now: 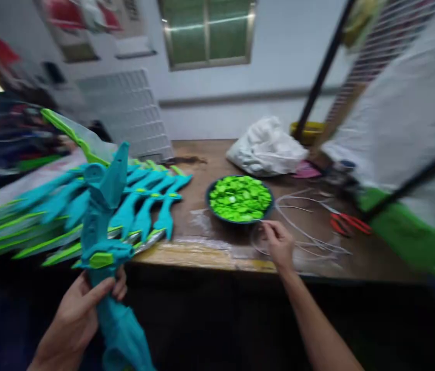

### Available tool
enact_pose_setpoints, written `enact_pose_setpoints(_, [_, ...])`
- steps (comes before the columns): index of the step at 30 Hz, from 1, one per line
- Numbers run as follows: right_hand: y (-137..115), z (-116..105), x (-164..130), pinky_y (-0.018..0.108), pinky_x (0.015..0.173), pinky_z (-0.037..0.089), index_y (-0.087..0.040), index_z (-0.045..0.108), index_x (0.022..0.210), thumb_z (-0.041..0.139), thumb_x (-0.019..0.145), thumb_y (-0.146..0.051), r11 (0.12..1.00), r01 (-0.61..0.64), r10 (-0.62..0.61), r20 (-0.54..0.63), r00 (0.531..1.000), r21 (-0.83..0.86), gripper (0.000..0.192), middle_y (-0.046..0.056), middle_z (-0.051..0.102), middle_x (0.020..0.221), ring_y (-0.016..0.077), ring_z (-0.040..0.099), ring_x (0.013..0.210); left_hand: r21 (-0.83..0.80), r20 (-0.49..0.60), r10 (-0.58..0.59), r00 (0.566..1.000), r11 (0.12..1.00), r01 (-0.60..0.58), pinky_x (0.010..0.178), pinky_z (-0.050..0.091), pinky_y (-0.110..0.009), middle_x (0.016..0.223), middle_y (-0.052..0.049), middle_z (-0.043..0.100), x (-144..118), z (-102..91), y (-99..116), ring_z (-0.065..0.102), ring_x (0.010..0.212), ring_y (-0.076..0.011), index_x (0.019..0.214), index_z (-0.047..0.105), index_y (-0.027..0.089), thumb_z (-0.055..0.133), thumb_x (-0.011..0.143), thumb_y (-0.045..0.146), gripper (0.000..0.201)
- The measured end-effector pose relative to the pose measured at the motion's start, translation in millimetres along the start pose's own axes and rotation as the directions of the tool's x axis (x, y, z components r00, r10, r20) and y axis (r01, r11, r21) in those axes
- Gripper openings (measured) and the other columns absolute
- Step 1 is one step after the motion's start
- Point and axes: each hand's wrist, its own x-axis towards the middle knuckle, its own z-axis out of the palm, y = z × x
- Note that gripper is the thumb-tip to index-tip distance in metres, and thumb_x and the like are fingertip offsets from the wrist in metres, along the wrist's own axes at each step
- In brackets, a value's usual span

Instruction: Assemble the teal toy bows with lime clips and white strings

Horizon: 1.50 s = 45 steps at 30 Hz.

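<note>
My left hand (82,309) grips a teal plastic toy sword (105,226) by its handle, below the lime-green guard, blade pointing up and away. My right hand (279,242) reaches over the table edge, fingers curled beside the near rim of a dark bowl (211,206) filled with small lime-green plastic pieces (240,197). Whether the fingers pinch a piece or a thin white wire is too blurred to tell. A row of several more teal and green toy swords (143,201) lies fanned on the table at the left.
A crumpled white bag (265,147) sits at the back of the wooden table (209,252). Red-handled scissors (350,224) and loose white wires (310,232) lie to the right. A dark slanted pole (319,77) and white sheeting stand at the right. A window is on the far wall.
</note>
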Motion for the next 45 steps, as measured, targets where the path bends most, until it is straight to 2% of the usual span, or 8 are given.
enact_pose_setpoints(3, [-3, -29, 7, 0.026, 0.057, 0.056, -0.015, 0.068, 0.095, 0.061, 0.098, -0.048, 0.999, -0.022, 0.021, -0.023, 1.0, -0.026, 0.034, 0.001, 0.07, 0.079, 0.0128, 0.066, 0.064, 0.037, 0.249, -0.067, 0.966, 0.998, 0.059, 0.045, 0.045, -0.024, 0.065, 0.0, 0.059, 16, 28.6, -27, 0.05, 0.051, -0.0125, 0.087, 0.067, 0.018, 0.085, 0.071, 0.031, 0.028])
enact_pose_setpoints(7, [-22, -18, 16, 0.027, 0.056, 0.055, -0.018, 0.067, 0.095, 0.055, 0.099, -0.048, 1.0, 0.019, -0.019, -0.01, 1.0, 0.003, 0.032, 0.003, 0.071, 0.077, 0.0148, 0.066, 0.062, 0.005, 0.45, -0.155, 0.88, 0.985, 0.171, 0.046, 0.042, -0.024, 0.059, 0.0, 0.055, 18, 66.3, -46, 0.049, 0.049, -0.0128, 0.087, 0.069, 0.017, 0.081, 0.074, 0.038, 0.027])
enact_pose_setpoints(12, [-59, 2, -5, 0.029, 0.071, 0.053, -0.02, 0.068, 0.098, 0.056, 0.1, -0.032, 0.983, 0.183, -0.179, 0.181, 0.967, -0.008, 0.017, 0.004, 0.07, 0.086, 0.0156, 0.065, 0.077, -0.029, 0.632, -0.22, 0.744, 0.952, 0.306, 0.05, 0.045, -0.027, 0.095, -0.014, 0.074, 28, 112.9, -53, 0.064, 0.069, -0.022, 0.101, 0.073, 0.016, 0.082, 0.069, 0.033, 0.037])
enact_pose_setpoints(16, [-68, 23, -47, 0.033, 0.074, 0.049, -0.02, 0.072, 0.09, 0.058, 0.097, -0.023, 0.891, 0.448, -0.362, 0.469, 0.805, -0.08, 0.016, 0.006, 0.071, 0.086, 0.0189, 0.061, 0.079, -0.075, 0.553, -0.257, 0.793, 0.932, 0.354, 0.061, 0.052, -0.027, 0.101, -0.01, 0.074, 39, 133.5, -63, 0.063, 0.071, -0.0176, 0.104, 0.074, 0.018, 0.085, 0.066, 0.022, 0.039])
enact_pose_setpoints(20, [-56, 31, -80, 0.034, 0.069, 0.044, -0.016, 0.069, 0.099, 0.04, 0.104, -0.016, 0.625, 0.709, -0.404, 0.642, 0.652, -0.327, 0.029, 0.009, 0.067, 0.084, 0.0209, 0.055, 0.08, -0.072, 0.483, -0.282, 0.829, 0.931, 0.359, 0.059, 0.054, -0.027, 0.086, -0.008, 0.073, 45, 126.6, -69, 0.066, 0.074, -0.0221, 0.093, 0.075, 0.016, 0.09, 0.06, 0.026, 0.038])
enact_pose_setpoints(33, [-12, -18, -55, 0.028, 0.074, 0.044, -0.019, 0.068, 0.095, 0.057, 0.1, -0.019, 0.602, 0.611, -0.17, 0.665, 0.727, -0.514, 0.013, 0.005, 0.067, 0.086, 0.0183, 0.057, 0.085, -0.042, 0.578, -0.193, 0.793, 0.963, 0.265, 0.051, 0.047, -0.026, 0.07, -0.003, 0.063, 50, 89.8, -75, 0.052, 0.053, -0.0128, 0.084, 0.071, 0.017, 0.089, 0.062, 0.036, 0.034])
enact_pose_setpoints(40, [7, -126, 5, 0.033, 0.083, 0.046, -0.017, 0.07, 0.09, 0.052, 0.095, -0.01, 0.654, 0.245, 0.112, 0.412, 0.904, -0.715, 0.02, 0.011, 0.068, 0.088, 0.0225, 0.058, 0.091, -0.142, 0.616, -0.142, 0.775, 0.948, 0.287, 0.049, 0.043, -0.025, 0.07, -0.001, 0.054, 54, 68.9, -55, 0.048, 0.052, -0.0102, 0.083, 0.066, 0.016, 0.085, 0.066, 0.036, 0.033])
enact_pose_setpoints(45, [-18, -124, 34, 0.045, 0.098, 0.043, -0.015, 0.072, 0.095, 0.054, 0.088, -0.012, 0.776, -0.006, 0.251, 0.3, 0.921, -0.631, 0.019, 0.019, 0.069, 0.102, 0.0297, 0.056, 0.109, -0.187, 0.722, -0.134, 0.679, 0.907, 0.377, 0.045, 0.029, -0.023, 0.067, 0.0, 0.049, 43, 72.7, -55, 0.038, 0.045, -0.0052, 0.077, 0.063, 0.013, 0.082, 0.065, 0.038, 0.033])
